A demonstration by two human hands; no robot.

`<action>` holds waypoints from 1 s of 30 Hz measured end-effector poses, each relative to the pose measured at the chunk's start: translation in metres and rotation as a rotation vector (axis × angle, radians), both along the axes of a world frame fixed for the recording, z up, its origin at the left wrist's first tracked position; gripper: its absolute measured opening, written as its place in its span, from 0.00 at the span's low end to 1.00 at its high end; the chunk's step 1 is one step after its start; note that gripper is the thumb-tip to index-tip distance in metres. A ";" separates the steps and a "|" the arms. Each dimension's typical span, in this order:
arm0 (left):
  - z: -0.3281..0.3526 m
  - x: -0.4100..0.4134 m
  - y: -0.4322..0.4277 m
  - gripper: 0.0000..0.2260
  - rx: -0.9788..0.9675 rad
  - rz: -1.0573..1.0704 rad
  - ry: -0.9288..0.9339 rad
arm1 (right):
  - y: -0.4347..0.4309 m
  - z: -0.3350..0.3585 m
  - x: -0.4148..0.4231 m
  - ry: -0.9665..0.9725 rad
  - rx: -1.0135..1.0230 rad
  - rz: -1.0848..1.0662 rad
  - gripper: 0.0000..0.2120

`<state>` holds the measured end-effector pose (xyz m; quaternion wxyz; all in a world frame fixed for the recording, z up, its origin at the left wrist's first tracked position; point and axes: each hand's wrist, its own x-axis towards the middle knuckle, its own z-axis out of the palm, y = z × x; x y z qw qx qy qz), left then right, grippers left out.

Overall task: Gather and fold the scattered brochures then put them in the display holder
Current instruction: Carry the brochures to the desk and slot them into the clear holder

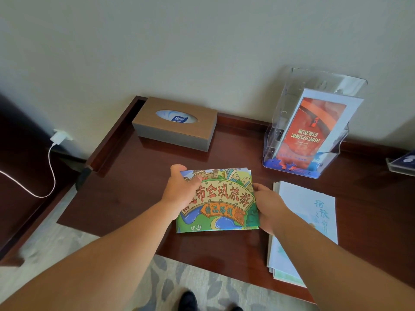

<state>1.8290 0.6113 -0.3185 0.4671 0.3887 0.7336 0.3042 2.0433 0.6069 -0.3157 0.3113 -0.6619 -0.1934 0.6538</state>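
Observation:
A colourful cartoon brochure (221, 204), folded, is held just above the dark wooden desk (125, 187) by both hands. My left hand (182, 189) grips its upper left corner, thumb on top. My right hand (268, 209) grips its right edge. To the right, pale blue brochures (314, 221) lie in a loose stack on the desk, partly under my right forearm. At the back right a clear acrylic display holder (289, 104) stands against the wall, with an orange-red brochure (312, 129) upright in it.
A brown tissue box (175, 124) sits at the back of the desk, left of the holder. A white charger and cable (57, 136) hang at the wall on the left. Another clear stand (402, 163) shows at the right edge. Patterned carpet lies below.

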 end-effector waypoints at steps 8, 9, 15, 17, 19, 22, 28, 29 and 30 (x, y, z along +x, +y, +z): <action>0.003 0.002 0.000 0.20 0.087 0.033 -0.143 | 0.004 0.012 0.001 0.096 -0.046 -0.036 0.17; 0.003 0.002 0.000 0.19 0.095 0.031 -0.143 | 0.004 0.014 0.000 0.088 -0.048 -0.024 0.17; 0.005 -0.004 0.000 0.13 0.164 -0.011 -0.105 | 0.011 0.024 -0.002 -0.061 0.090 0.045 0.15; 0.010 -0.002 0.002 0.14 0.227 -0.020 -0.068 | 0.011 0.026 -0.003 -0.140 0.148 0.057 0.12; 0.017 0.000 0.004 0.16 0.291 -0.036 -0.039 | 0.010 0.027 -0.005 -0.138 0.173 0.108 0.09; 0.026 0.002 0.005 0.19 0.374 -0.056 -0.035 | 0.010 0.030 -0.003 -0.174 0.249 0.232 0.11; 0.029 0.008 -0.002 0.20 0.473 -0.102 -0.023 | 0.005 0.026 -0.004 -0.303 0.361 0.159 0.17; 0.028 0.008 -0.004 0.21 0.478 -0.126 0.005 | 0.002 0.023 -0.005 -0.312 0.357 0.160 0.17; 0.027 0.008 -0.006 0.22 0.479 -0.143 0.032 | -0.001 0.019 -0.006 -0.314 0.352 0.161 0.18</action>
